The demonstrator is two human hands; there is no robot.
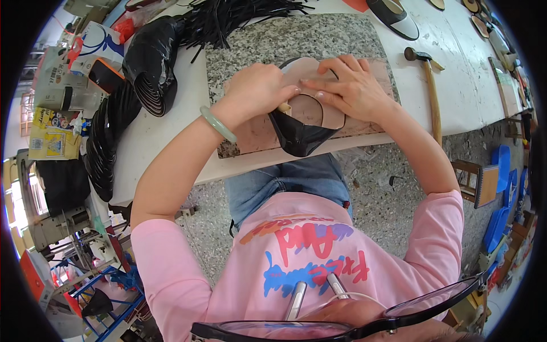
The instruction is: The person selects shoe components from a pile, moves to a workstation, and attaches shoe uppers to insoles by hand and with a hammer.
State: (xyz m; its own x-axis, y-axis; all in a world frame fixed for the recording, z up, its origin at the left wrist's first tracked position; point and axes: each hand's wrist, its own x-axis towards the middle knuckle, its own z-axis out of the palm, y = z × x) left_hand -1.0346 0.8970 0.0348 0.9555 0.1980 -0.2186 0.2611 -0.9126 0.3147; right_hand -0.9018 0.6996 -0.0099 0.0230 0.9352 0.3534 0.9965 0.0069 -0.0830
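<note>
A shiny black shoe upper (pixel 302 134) with a beige lining rests on a worn, pinkish surface over a speckled stone slab (pixel 307 35). At its left edge, my left hand (pixel 257 90) grips it with curled fingers, the thumb on the lining. My right hand (pixel 354 88) bears on the lining from the right; thumb and index finger close in on it, while the other fingers are bent and slightly apart. Both hands partly cover the upper's far side. On my left wrist is a pale green bangle (pixel 218 124).
A hammer (pixel 433 97) with a wooden handle lies right of the slab. Black strips (pixel 239 20) are heaped beyond it. Stacked black uppers (pixel 152 62) and a phone (pixel 106 75) are at the left. A shoe (pixel 394 18) lies far right; blue plastic seats (pixel 500 168) stand beyond the table.
</note>
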